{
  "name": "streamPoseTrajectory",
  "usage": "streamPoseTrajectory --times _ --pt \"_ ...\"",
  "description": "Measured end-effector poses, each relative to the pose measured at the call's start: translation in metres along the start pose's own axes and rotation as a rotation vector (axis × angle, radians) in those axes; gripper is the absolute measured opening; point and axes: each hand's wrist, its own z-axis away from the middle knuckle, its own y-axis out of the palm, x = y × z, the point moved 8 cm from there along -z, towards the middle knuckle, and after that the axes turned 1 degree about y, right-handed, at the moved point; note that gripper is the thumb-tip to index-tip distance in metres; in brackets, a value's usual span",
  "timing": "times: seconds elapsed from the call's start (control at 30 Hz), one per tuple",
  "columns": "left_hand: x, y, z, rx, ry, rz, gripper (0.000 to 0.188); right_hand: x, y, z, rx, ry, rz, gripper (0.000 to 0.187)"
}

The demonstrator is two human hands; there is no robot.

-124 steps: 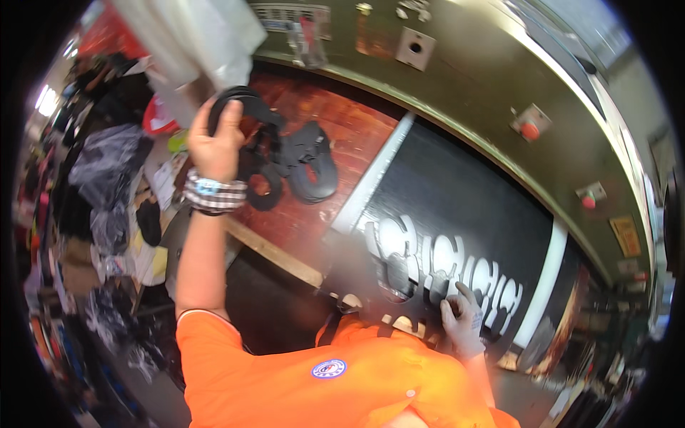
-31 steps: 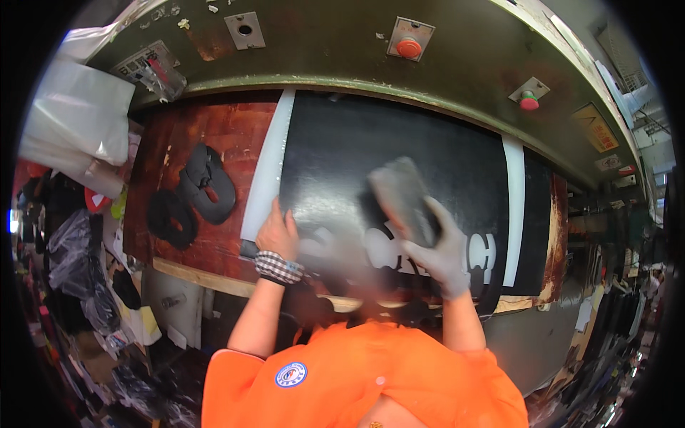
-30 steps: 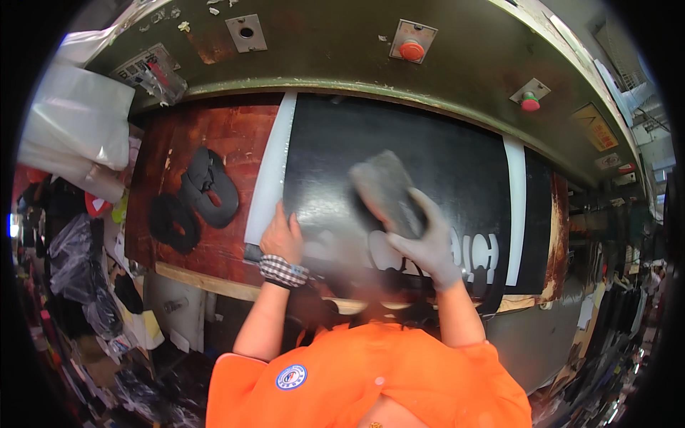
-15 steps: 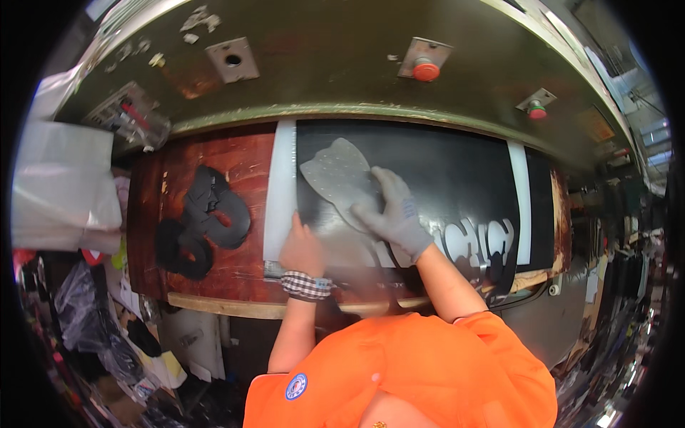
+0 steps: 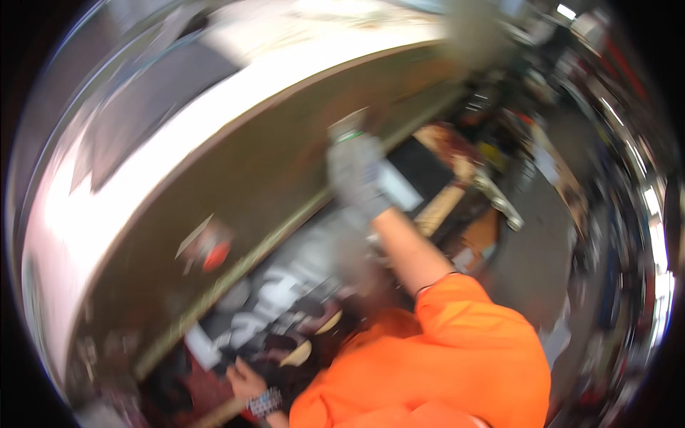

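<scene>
Motion smears much of the picture. My right hand [image 5: 353,171], in a grey glove, reaches up to a switch plate [image 5: 347,123] on the green machine front. It covers most of the button there; a bit of green rim shows above the glove, whose fingers are too blurred to read. At lower left my bare left hand [image 5: 246,381], with a checked wristband, is beside a dark piece [image 5: 228,357] near the bench edge. Whether it grips that piece cannot be told. White curved cut-outs [image 5: 285,278] lie on the black sheet between the hands.
A red push button [image 5: 215,257] sticks out of the green machine front [image 5: 250,178]. White strips [image 5: 399,187] cross both ends of the black sheet. Dark pieces with cream parts [image 5: 296,354] lie along the near side. A wooden edge [image 5: 439,210] borders the bench.
The view has swung right and tilted. My right hand has left the grey flat piece and moved to the switch at the right. My left hand now appears at the bench's near edge.
</scene>
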Motion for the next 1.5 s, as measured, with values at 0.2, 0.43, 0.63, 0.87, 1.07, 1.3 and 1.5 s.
streamPoseTrajectory --times 0.2,0.43,0.63,0.87,1.07,1.3,1.5 --pt "-0.025 -0.011 -0.047 0.045 -0.025 -0.130 0.063 -0.019 -0.009 0.032 0.048 0.043 -0.281 0.018" --pt "-0.037 -0.011 -0.040 -0.006 0.068 -0.145 0.060 -0.156 0.012 0.170 0.415 0.762 -0.189 0.041" --pt "-0.024 -0.004 -0.032 0.046 0.088 0.013 0.054 -0.163 0.001 0.195 0.605 0.843 -0.322 0.042" --pt "0.007 -0.020 0.029 -0.040 0.247 0.264 0.042 -0.131 -0.084 0.198 0.264 0.559 -0.169 0.028" --pt "0.045 -0.037 0.112 0.127 0.073 0.176 0.043 0.118 -0.044 0.205 0.711 -0.027 -0.896 0.085" --pt "0.033 -0.081 0.172 0.086 -0.025 0.007 0.033 0.232 -0.092 0.257 0.870 -0.258 -0.832 0.088" --pt "0.072 -0.069 0.177 0.095 0.047 0.086 0.027 0.181 -0.050 0.248 1.189 0.639 -1.497 0.084"
